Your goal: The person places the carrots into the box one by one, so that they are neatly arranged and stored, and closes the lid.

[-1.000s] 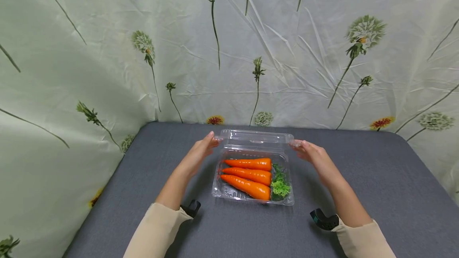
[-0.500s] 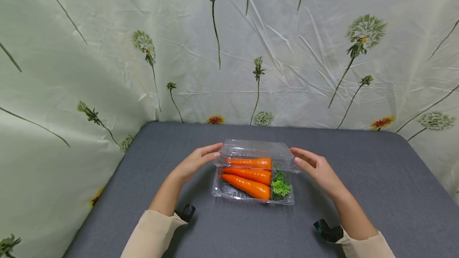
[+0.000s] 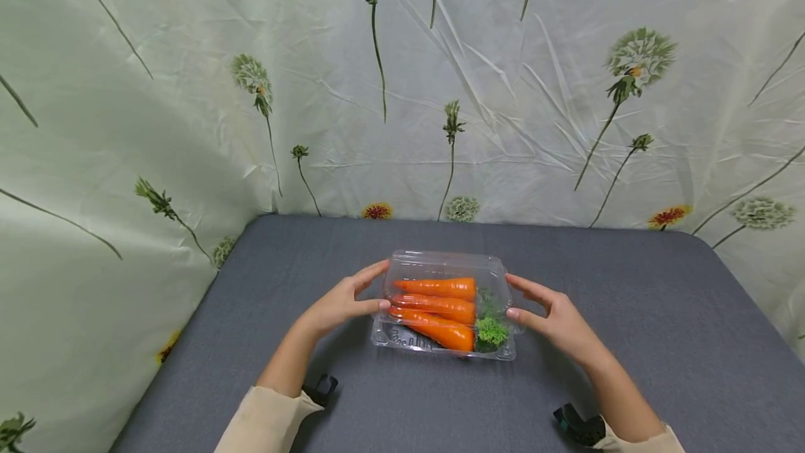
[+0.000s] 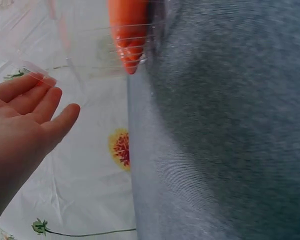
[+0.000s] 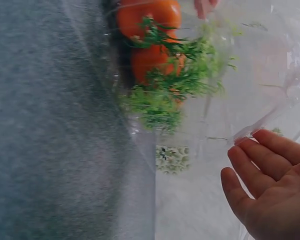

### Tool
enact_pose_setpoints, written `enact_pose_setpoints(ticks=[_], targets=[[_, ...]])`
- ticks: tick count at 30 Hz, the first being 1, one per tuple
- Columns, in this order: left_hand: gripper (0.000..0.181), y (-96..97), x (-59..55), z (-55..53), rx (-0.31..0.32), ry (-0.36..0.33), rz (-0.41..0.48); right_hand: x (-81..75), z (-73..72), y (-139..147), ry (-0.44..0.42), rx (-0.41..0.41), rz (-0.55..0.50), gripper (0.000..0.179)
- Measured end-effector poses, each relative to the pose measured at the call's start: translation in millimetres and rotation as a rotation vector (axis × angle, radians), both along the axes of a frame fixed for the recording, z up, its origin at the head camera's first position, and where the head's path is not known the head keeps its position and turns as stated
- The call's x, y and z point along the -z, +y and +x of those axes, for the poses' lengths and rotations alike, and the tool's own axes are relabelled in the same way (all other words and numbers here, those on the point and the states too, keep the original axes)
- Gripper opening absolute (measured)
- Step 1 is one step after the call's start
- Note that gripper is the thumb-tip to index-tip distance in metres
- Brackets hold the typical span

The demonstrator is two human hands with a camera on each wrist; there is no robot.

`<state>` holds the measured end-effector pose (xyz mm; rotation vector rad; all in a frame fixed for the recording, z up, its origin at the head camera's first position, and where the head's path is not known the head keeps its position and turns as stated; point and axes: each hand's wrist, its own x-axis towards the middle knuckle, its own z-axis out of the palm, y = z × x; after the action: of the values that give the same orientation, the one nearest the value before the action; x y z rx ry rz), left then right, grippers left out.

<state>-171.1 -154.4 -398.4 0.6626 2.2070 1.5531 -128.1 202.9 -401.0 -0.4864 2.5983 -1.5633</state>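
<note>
A clear plastic clamshell box (image 3: 391, 338) lies on the grey table with three orange carrots (image 3: 441, 307) and frilly greenery (image 3: 492, 331) inside. Its hinged lid (image 3: 440, 259) slants over them, its front edge still raised above the base. My left hand (image 3: 339, 305) touches the lid's left side, thumb toward the front and fingers extended toward the back. On the opposite side, my right hand (image 3: 560, 320) touches the lid likewise. In the wrist views, straight fingertips of the left hand (image 4: 27, 117) and right hand (image 5: 272, 180) meet the thin plastic.
The grey cloth-covered table (image 3: 629, 285) extends around the box. Behind it and to the left hangs a pale curtain (image 3: 302, 89) printed with dandelions. A black band (image 3: 322, 390) is on the left wrist and another black band (image 3: 578, 426) on the right.
The lid has swung forward and down over the carrots, from standing up at the back. Both hands have come nearer along with it, at its sides. The base and carrots have stayed put.
</note>
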Motion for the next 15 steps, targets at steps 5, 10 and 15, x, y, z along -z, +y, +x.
enact_pose_setpoints(ticks=[5, 10, 15], targets=[[0.074, -1.2, 6.3, 2.9, 0.028, 0.056, 0.006, 7.4, 3.4, 0.3, 0.041, -0.005, 0.02, 0.057], [0.077, -2.5, 12.7, 5.3, 0.035, 0.077, -0.01, 15.1, 6.5, -0.9, 0.081, -0.012, 0.031, 0.061], [0.079, -3.0, 17.6, 7.5, 0.026, 0.071, -0.025, 22.0, 9.6, -2.0, 0.118, -0.012, 0.032, 0.064]])
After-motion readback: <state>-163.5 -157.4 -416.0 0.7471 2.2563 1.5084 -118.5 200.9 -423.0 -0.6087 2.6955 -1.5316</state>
